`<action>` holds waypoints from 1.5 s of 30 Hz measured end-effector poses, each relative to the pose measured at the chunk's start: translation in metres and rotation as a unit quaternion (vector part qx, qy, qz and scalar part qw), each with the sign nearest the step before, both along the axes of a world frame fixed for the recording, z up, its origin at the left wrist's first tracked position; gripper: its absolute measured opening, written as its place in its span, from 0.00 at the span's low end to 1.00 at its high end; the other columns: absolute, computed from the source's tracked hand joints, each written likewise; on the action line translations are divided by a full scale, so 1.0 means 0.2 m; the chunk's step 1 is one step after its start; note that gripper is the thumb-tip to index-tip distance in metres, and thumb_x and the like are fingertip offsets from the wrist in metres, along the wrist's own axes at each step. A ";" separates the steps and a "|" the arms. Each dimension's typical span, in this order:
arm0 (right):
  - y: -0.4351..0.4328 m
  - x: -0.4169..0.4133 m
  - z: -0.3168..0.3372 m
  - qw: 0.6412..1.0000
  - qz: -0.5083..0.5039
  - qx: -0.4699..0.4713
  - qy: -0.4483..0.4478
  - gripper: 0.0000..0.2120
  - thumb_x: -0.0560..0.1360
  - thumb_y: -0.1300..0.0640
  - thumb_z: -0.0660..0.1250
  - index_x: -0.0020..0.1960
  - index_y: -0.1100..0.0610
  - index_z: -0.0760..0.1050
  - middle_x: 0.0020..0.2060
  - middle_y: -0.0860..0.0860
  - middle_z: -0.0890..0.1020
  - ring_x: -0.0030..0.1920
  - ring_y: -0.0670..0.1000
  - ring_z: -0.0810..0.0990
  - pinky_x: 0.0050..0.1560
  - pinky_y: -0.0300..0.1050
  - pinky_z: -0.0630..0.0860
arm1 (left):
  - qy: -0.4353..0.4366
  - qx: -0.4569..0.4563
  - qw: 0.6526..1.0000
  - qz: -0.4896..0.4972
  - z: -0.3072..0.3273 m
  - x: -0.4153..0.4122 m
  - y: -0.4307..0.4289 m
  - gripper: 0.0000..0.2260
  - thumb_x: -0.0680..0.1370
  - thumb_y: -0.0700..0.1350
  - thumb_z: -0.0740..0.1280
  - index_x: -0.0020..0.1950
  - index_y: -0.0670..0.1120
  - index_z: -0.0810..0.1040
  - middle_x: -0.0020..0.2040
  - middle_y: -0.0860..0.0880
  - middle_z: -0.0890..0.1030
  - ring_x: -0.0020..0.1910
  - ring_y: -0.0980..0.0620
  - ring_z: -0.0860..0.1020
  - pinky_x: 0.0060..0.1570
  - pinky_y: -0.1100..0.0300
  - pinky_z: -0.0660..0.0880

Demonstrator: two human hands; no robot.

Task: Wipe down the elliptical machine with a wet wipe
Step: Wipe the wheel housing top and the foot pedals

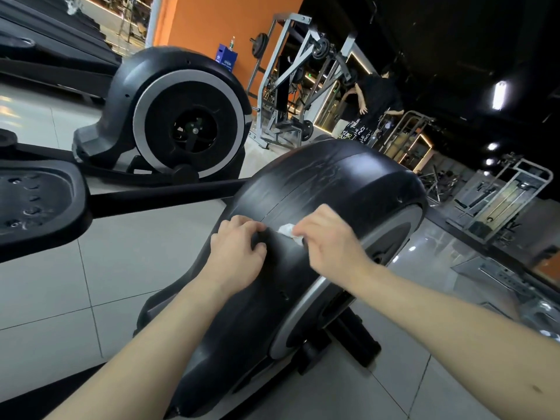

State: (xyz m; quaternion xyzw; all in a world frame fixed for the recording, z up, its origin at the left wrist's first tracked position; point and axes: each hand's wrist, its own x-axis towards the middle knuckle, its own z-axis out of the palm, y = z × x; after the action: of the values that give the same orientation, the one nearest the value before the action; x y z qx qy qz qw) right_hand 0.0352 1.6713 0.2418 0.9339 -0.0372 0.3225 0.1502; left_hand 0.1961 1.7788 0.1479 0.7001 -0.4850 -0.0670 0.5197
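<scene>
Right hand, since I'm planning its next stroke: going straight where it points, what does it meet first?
Probably the left hand, just beyond the wet wipe the right hand holds; depth unclear.

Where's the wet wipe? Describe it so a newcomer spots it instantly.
Find the big black flywheel housing nearest the camera. On its curved top, the wet wipe sits between the left hand and the right hand, which pinches it. It is a small crumpled wad, the only white thing on that black shell.

white wipe, black flywheel housing, orange wall
</scene>
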 end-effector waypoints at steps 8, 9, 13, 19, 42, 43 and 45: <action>-0.01 0.01 0.05 0.999 -0.018 -0.009 -0.028 0.14 0.71 0.69 0.56 0.40 0.63 0.81 0.36 0.53 0.81 0.40 0.57 0.73 0.39 0.50 0.73 | -0.002 -0.005 1.000 0.001 0.00 0.01 0.00 0.16 0.79 0.44 0.67 0.66 0.53 0.78 0.64 0.52 0.73 0.63 0.47 0.69 0.67 0.48 0.66; -0.05 0.01 0.09 0.997 -0.047 0.006 -0.065 0.14 0.70 0.70 0.56 0.39 0.63 0.81 0.36 0.53 0.82 0.40 0.57 0.74 0.39 0.51 0.73 | 0.000 -0.005 1.000 0.003 0.01 0.02 0.00 0.15 0.79 0.44 0.67 0.66 0.53 0.78 0.64 0.52 0.73 0.64 0.47 0.69 0.67 0.49 0.66; 0.01 0.03 0.00 1.000 -0.013 -0.006 0.013 0.14 0.68 0.74 0.57 0.39 0.63 0.80 0.36 0.54 0.80 0.40 0.56 0.72 0.39 0.50 0.72 | 0.002 -0.003 1.000 0.001 0.01 0.00 0.00 0.15 0.79 0.44 0.67 0.66 0.53 0.78 0.64 0.52 0.73 0.64 0.48 0.69 0.67 0.50 0.66; -0.03 0.05 0.07 0.997 -0.055 0.009 -0.046 0.14 0.69 0.70 0.57 0.39 0.63 0.80 0.36 0.53 0.81 0.40 0.56 0.72 0.39 0.50 0.72 | 0.003 -0.007 1.000 0.003 0.03 0.02 0.01 0.15 0.79 0.45 0.67 0.65 0.53 0.79 0.64 0.53 0.74 0.63 0.47 0.69 0.67 0.49 0.66; -0.21 0.29 0.47 0.920 -0.388 0.059 0.014 0.11 0.76 0.70 0.61 0.45 0.57 0.79 0.44 0.55 0.74 0.50 0.55 0.69 0.45 0.46 0.66 | 0.026 -0.020 0.999 0.028 0.03 0.07 0.01 0.16 0.79 0.44 0.66 0.67 0.52 0.77 0.66 0.52 0.74 0.65 0.48 0.68 0.66 0.53 0.65; -0.18 0.32 0.44 0.921 -0.384 0.058 0.026 0.11 0.76 0.69 0.62 0.48 0.58 0.81 0.46 0.56 0.75 0.48 0.54 0.67 0.46 0.46 0.67 | 0.029 -0.019 0.999 0.035 0.03 0.08 0.01 0.17 0.79 0.44 0.66 0.68 0.51 0.77 0.66 0.51 0.74 0.65 0.48 0.68 0.65 0.54 0.64; -0.12 0.39 0.37 0.934 -0.349 0.037 0.069 0.15 0.76 0.68 0.62 0.58 0.59 0.83 0.52 0.56 0.79 0.48 0.53 0.67 0.48 0.45 0.68 | 0.040 -0.010 0.998 0.046 0.01 0.10 0.01 0.17 0.79 0.43 0.66 0.68 0.50 0.77 0.66 0.50 0.74 0.66 0.47 0.68 0.64 0.54 0.63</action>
State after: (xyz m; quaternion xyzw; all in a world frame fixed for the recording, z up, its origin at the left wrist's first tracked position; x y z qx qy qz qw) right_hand 0.1136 1.6468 0.3148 0.8868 -0.3625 0.1827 0.2210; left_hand 0.2159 1.7813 0.1496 0.7131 -0.4316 -0.0663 0.5485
